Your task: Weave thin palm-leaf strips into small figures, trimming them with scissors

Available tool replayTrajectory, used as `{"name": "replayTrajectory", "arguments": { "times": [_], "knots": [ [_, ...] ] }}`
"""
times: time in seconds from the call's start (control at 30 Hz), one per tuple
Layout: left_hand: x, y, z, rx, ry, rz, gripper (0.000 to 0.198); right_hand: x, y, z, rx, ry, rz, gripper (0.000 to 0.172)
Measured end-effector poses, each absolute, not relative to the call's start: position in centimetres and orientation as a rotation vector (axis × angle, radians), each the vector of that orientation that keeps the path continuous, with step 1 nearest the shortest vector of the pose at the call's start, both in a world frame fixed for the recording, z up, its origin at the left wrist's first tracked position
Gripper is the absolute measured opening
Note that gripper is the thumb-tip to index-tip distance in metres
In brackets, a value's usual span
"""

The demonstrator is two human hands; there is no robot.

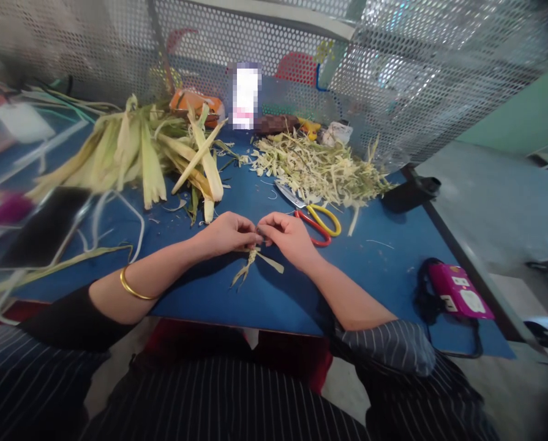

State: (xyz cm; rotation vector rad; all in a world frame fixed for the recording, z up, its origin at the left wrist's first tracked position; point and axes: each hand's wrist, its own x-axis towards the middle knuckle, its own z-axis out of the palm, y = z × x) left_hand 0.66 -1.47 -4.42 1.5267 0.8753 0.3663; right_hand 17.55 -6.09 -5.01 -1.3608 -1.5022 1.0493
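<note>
My left hand (228,234) and my right hand (288,237) meet over the front of the blue table, thumbs and fingers pinched close together. Between and below the fingertips hangs a small braided corn husk piece (252,256), its loose ends spread toward me and to the right. Both hands are closed on its upper part, which the fingers mostly hide. Just beyond my right hand lie scissors (317,223) with one red and one yellow handle loop, blades pointing away to the left.
Long corn husks (131,150) are heaped at the back left, near an orange packet (195,104). Shredded husk (319,168) is piled at the back right, by a black cylinder (411,193). A magenta box (461,291) lies right, a dark phone-like slab (46,226) left. Perforated metal (264,37) stands behind.
</note>
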Motion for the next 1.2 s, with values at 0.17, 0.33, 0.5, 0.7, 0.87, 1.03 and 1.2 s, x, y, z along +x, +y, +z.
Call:
{"name": "replayTrajectory", "arguments": {
  "times": [0.17,0.33,0.5,0.7,0.87,1.03,1.2],
  "knots": [
    [0.6,-1.6,-4.2,1.415,0.922,0.477,0.021,18.8,-6.1,-4.3,-1.411,-1.617,0.836,0.022],
    [0.5,-1.6,-3.8,1.407,0.920,0.475,0.023,18.8,-6.4,-4.4,-1.412,-1.843,0.635,0.012],
    [0.5,-1.4,-4.2,1.377,0.963,0.484,0.023,18.4,-6.6,-4.6,-1.429,-1.981,0.463,0.013],
    [0.4,-1.2,-4.4,1.356,0.974,0.509,0.023,18.4,-6.6,-4.4,-1.369,-2.002,0.607,0.013],
    [0.5,-1.2,-4.2,1.333,0.956,0.523,0.021,18.6,-6.5,-4.1,-1.325,-2.049,0.692,0.014],
    [0.5,-1.4,-4.2,1.519,0.916,0.570,0.018,18.6,-6.2,-4.4,-1.340,-1.805,0.761,0.009],
    [0.3,-1.3,-4.4,1.806,0.820,0.603,0.013,18.3,-5.8,-5.2,-1.275,-1.782,0.866,0.016]
  ]
}}
